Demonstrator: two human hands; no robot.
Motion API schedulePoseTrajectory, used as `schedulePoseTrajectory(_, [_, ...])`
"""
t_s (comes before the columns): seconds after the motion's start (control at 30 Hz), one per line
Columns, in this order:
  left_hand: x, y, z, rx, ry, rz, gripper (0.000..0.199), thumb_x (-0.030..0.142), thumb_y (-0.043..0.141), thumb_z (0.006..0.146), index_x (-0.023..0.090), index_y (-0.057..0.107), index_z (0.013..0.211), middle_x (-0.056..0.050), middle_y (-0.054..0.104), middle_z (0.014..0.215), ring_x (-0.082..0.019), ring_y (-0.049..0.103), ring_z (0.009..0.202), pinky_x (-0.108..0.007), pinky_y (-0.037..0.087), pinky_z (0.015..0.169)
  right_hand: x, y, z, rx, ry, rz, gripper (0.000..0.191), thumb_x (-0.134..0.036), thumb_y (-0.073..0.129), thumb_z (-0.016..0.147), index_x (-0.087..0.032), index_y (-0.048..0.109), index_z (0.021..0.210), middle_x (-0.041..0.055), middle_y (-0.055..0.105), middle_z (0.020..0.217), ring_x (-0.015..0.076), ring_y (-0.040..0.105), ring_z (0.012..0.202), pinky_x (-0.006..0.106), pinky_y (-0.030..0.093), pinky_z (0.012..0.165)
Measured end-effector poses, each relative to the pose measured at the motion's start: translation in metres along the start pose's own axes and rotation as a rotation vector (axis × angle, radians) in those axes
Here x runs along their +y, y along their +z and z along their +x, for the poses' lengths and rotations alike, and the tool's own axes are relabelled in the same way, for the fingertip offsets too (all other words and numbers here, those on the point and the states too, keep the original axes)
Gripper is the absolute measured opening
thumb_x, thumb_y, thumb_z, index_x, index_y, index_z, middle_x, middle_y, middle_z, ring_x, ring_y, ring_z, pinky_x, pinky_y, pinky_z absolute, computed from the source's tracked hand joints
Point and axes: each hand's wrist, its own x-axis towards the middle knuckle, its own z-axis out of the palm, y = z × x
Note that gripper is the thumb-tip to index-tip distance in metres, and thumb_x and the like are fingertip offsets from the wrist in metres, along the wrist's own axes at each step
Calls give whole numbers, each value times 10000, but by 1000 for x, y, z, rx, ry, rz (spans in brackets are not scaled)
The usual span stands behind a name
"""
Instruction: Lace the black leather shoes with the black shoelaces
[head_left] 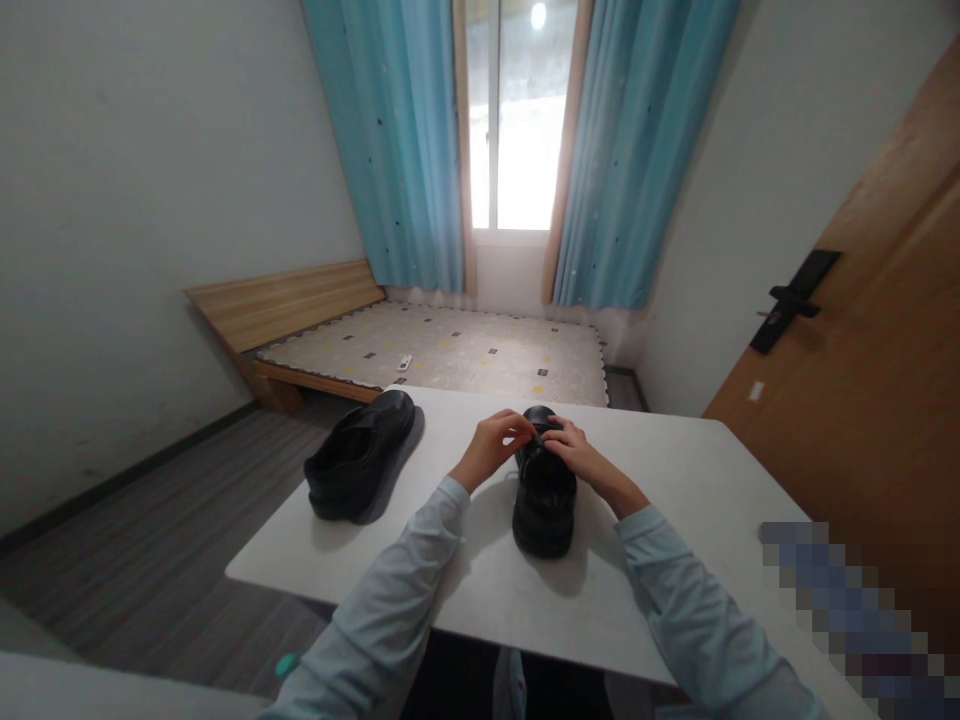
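Note:
A black shoe (544, 520) stands upright on the white table (675, 470), heel toward me and toe pointing away. My left hand (496, 443) is at the left side of the shoe's upper, thumb and forefinger pinched together over its front. What lies in that pinch is too small and dark to make out. From the right, my right hand (576, 448) has its fingers closed over the top of the same shoe, close to the left fingertips. A second black shoe (358, 458) rests to the left, toe also pointing away; neither hand touches it.
Beyond the table is a bed (465, 350) with a patterned mattress and a small white remote (405, 363) on it. A wooden door (847, 400) stands to the right. A blurred, pixelated patch (847, 610) covers the table's right edge. Blue curtains (412, 150) flank the window.

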Motion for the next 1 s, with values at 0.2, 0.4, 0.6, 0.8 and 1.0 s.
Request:
schedulePoseTrajectory(0.2, [2,0,-1,-9,-16,-14,104,237,586,818,153,644,835,-44,585,887,-115,603,789,-262,568,727,-2,-1,-1,-13,42,64,197,-243,562,733,-256,738,821,28,412,1388,290,285,1310,465,167,1112])
schedulePoseTrajectory(0.4, [3,-1,0,-15,31,124,73,174,581,811,159,648,835,-41,609,855,-118,592,779,-254,538,716,-7,-3,-7,-1,44,126,196,-267,551,741,-240,724,829,46,408,1359,268,322,1283,431,185,1111])
schedulePoseTrajectory(0.6, [2,0,0,-18,16,71,77,170,569,813,155,641,836,-45,597,872,-120,594,788,-249,540,705,-2,-1,-4,14,-30,61,163,-274,579,736,-236,717,815,63,463,1267,277,375,1227,466,224,1083])
schedulePoseTrajectory(0.8, [3,-3,0,-23,38,136,78,193,585,807,168,635,861,-39,623,885,-124,597,810,-261,524,735,-3,-1,-1,59,-108,-21,153,-261,566,752,-198,704,771,96,525,1156,271,442,1151,461,264,1051])
schedulePoseTrajectory(1.0, [-7,-8,2,6,-89,254,227,312,653,759,194,608,949,-32,647,962,-143,593,822,-277,510,731,-4,-2,-2,162,-233,13,111,-255,577,739,-187,665,735,101,523,1109,257,482,1103,443,322,1015])
